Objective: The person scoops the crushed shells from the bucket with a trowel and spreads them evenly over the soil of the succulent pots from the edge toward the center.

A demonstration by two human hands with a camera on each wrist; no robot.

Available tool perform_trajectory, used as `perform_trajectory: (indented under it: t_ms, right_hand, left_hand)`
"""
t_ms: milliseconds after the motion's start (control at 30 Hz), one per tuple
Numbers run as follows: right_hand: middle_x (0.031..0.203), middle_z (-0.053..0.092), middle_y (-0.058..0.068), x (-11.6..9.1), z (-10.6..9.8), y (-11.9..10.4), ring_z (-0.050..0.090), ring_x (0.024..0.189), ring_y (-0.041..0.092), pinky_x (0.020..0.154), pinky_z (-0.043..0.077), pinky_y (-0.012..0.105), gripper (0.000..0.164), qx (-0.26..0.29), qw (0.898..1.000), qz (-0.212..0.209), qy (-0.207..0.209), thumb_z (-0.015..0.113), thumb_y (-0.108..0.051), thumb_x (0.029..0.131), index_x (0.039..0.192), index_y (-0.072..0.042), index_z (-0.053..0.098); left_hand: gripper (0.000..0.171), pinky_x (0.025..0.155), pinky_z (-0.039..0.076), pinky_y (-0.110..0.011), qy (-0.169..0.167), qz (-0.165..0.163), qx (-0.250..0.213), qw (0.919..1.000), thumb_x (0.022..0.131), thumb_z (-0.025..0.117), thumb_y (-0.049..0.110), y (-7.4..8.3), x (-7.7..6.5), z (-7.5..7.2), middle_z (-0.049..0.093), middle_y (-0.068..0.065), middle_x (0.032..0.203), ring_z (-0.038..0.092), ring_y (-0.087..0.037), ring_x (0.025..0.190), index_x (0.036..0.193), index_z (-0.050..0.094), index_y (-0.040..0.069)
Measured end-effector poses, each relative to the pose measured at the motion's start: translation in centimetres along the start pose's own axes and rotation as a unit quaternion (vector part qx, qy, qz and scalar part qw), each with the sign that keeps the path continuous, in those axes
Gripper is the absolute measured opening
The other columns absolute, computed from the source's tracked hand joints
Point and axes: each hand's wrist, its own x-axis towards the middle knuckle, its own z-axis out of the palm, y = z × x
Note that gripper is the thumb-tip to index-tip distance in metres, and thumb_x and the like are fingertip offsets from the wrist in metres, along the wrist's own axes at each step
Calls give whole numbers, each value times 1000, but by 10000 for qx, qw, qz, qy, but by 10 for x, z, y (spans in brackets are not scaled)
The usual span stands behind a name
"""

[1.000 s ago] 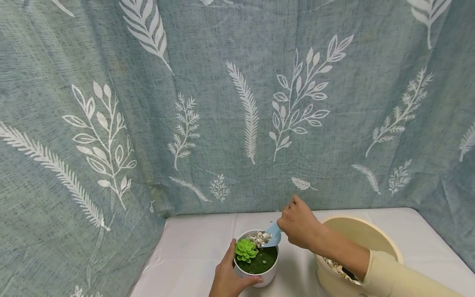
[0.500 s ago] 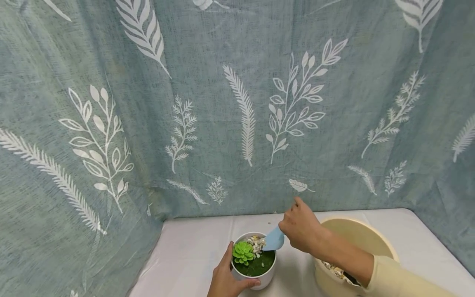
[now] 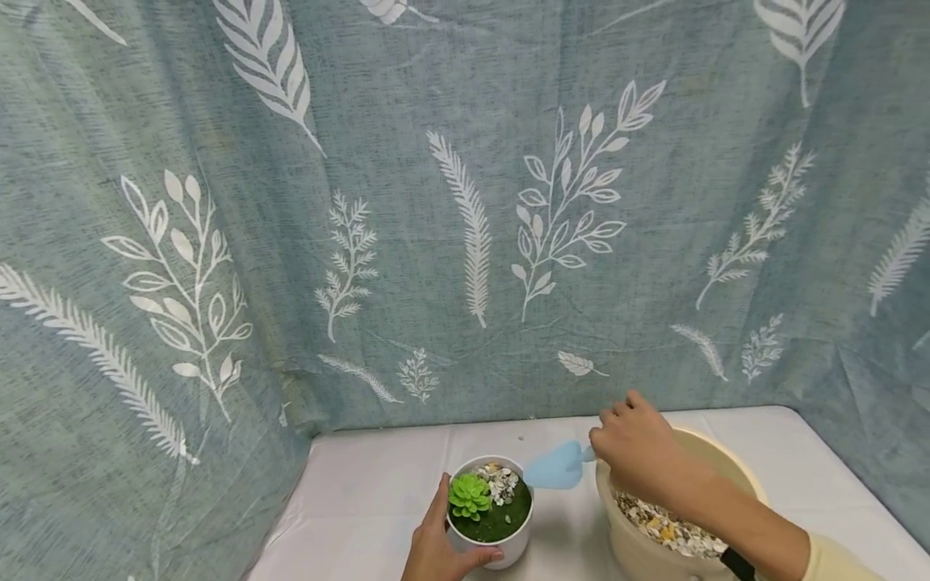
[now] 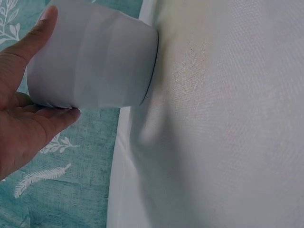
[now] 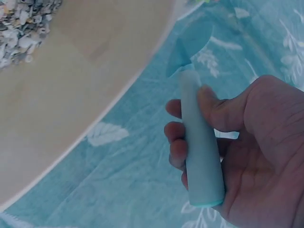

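A white pot (image 3: 513,549) stands on the table, holding a bright green succulent (image 3: 470,495), dark green moss (image 3: 488,528) and a heap of pale gravel (image 3: 501,483). My left hand (image 3: 445,542) grips the pot from its left side, thumb across the front, as the left wrist view also shows on the pot's wall (image 4: 99,61). My right hand (image 3: 639,448) holds a light blue trowel (image 3: 558,468) by its handle (image 5: 202,147), fingers wrapped round it. The trowel's blade is level with the pot's right rim, pointing left, and shows no gravel on it.
A large cream bucket (image 3: 617,528) with shell-like gravel (image 3: 672,528) inside stands at the right, under my right forearm. White cloth covers the table (image 3: 378,500). A green-blue leaf-print curtain (image 3: 407,242) hangs behind and at the sides.
My right hand has moved right with the trowel, whose blade has left the inside of the pot. More gravel now lies beside the succulent. The left hand keeps its grip on the pot.
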Motion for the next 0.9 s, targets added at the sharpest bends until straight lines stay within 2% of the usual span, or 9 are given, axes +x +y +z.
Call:
perform_trajectory:
  t_ms: [167, 300, 400, 467, 533, 600, 700, 800, 900]
  right_hand:
    - [72, 57, -9, -26, -4, 16, 42, 64, 9, 70, 27, 29, 8, 796, 9966, 215, -51, 82, -25, 88, 86, -23, 75]
    - [67, 46, -17, -46, -5, 25, 34, 61, 2, 71, 28, 27, 11, 1434, 9886, 449, -3, 80, -25, 91, 83, -27, 73]
    - [66, 44, -20, -61, -3, 31, 35, 62, -1, 71, 34, 27, 14, 1487, 9872, 546, 161, 79, -27, 91, 81, -29, 70]
    - [68, 46, -21, -74, -1, 38, 38, 63, -2, 72, 37, 28, 16, 1363, 9882, 632, 287, 80, -29, 90, 79, -30, 69]
    - [70, 50, -22, -88, 2, 45, 42, 64, -3, 72, 39, 29, 18, 1275, 9883, 727, 419, 81, -30, 89, 78, -31, 67]
    - [71, 51, -22, -101, 5, 53, 43, 64, -4, 72, 40, 30, 21, 1171, 9882, 833, 530, 81, -30, 88, 76, -32, 64]
    - [68, 48, -22, -116, 9, 63, 43, 63, -2, 72, 41, 31, 25, 965, 9884, 960, 677, 83, -27, 86, 73, -32, 62]
    - [66, 46, -18, -125, 13, 70, 44, 62, 2, 72, 42, 33, 24, 706, 9890, 1068, 738, 84, -25, 84, 72, -29, 63]
    - [65, 49, -14, -129, 17, 73, 46, 63, 8, 72, 41, 34, 20, 442, 9899, 1205, 609, 86, -24, 82, 74, -24, 68]
  left_hand:
    - [129, 107, 52, -65, -38, -9, 81, 10000, 72, 96, 46, 0, 0, 4, 37, -39, 160, 47, -59, 141, 163, 21, -6]
    - [128, 109, 50, -67, -64, 10, 170, 9998, 71, 97, 46, 5, -1, 4, 32, -37, 163, 41, -60, 145, 164, 23, -1]
    - [130, 108, 49, -71, 84, 173, 388, 9991, 65, 99, 46, 14, -5, 1, 22, -35, 167, 33, -63, 148, 165, 26, 6]
    - [127, 106, 48, -74, 200, 459, 480, 9976, 64, 100, 45, 23, -4, 4, 16, -33, 169, 26, -65, 150, 165, 31, 12]
    - [119, 102, 49, -76, 315, 924, 507, 9939, 66, 99, 44, 34, -2, 9, 15, -29, 171, 23, -66, 151, 164, 35, 20]
    - [109, 100, 52, -74, 422, 1523, 501, 9862, 70, 96, 45, 46, 0, 17, 21, -25, 171, 27, -62, 152, 162, 40, 28]
    - [98, 99, 57, -65, 453, 2329, 520, 9701, 74, 93, 45, 65, 5, 32, 35, -18, 169, 44, -51, 147, 158, 45, 35]
    - [90, 101, 59, -56, 134, 2713, 508, 9611, 77, 91, 45, 82, 11, 48, 42, -11, 166, 54, -40, 144, 156, 48, 37]
    - [87, 105, 58, -54, -451, 2803, 438, 9578, 78, 90, 44, 95, 17, 65, 41, -11, 167, 53, -38, 145, 155, 50, 32]
